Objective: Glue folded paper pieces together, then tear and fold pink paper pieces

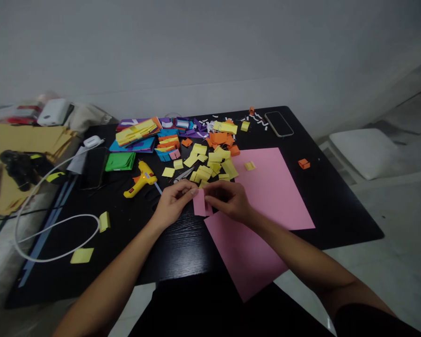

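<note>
Near the middle of the black table, my left hand (176,201) pinches the upper left of a small pink paper piece (199,204). My right hand (229,199) grips the same piece from the right, thumb and fingers together at its upper edge. The piece looks folded or layered; its right part is partly hidden by my fingers. Large pink sheets (266,187) lie under and beside my right forearm. Just beyond my hands is a loose pile of yellow paper pieces (214,164), with scissors (183,175) partly beneath it.
A yellow glue gun (140,180) lies left of my hands. Stacked coloured papers (136,133), orange pieces (220,139) and a phone (279,124) sit along the back. A white cable (56,220) loops at the left, and a white chair (358,152) stands right.
</note>
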